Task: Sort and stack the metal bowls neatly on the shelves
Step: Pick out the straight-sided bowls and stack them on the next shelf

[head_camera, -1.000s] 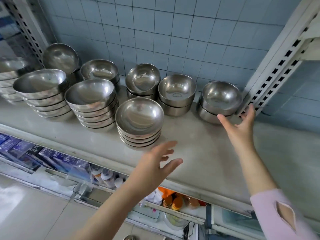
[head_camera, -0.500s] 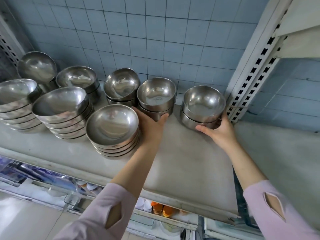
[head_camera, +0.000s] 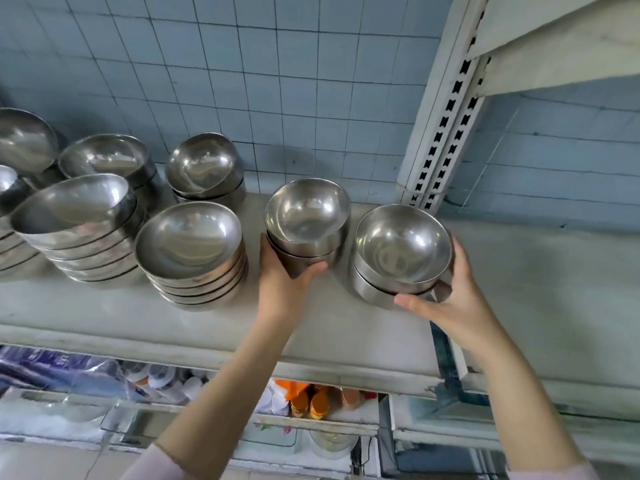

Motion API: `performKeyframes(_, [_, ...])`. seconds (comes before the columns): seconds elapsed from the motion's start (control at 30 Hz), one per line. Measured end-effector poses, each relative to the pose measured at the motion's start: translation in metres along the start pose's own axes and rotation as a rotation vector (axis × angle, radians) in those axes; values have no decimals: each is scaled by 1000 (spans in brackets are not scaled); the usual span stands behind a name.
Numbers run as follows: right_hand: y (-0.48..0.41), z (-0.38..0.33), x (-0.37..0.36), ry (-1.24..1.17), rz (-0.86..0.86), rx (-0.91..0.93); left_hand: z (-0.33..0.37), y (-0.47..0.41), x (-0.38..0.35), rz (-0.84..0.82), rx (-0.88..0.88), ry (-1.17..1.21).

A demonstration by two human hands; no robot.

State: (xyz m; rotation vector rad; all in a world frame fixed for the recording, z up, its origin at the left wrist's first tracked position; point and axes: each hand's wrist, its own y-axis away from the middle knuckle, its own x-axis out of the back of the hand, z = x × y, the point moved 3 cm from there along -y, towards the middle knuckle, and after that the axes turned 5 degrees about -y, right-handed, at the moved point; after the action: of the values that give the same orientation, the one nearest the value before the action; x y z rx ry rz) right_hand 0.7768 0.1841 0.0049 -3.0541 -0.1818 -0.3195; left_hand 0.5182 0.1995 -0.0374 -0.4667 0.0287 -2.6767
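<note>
L hand grips a two-bowl stack low down, fingers curled behind, thumb across the front. R hand holds a second short stack, thumb at the front base, fingers up its far side. Both stacks are on the shelf or barely off it, can't tell. A taller stack sits just left of the L fingers. Steel is prob. light, stiff, slick, and the top bowls are tilted, so hold the bottom bowl's wall.

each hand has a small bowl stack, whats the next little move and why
Probably lift the left stack with the left hand and nest it into the right stack, steadied by the right hand. Both stacks hold two bowls that look the same size, each hand grips one, and they stand apart.
</note>
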Motion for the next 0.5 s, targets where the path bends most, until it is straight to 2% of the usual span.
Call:
performKeyframes(0.13, [3,-12,2,-8,71,9,6,21,13,-25,-35,-35])
performKeyframes(0.3, [2,-14,1,12,25,-19,4,22,21,-96,-41,-123])
performKeyframes(0.4, [2,-2,-5,10,-26,-41,16,25,24,-75,-100,-171])
performKeyframes(0.5, [5,11,-10,32,81,-43,32,26,22,-50,-176,-89])
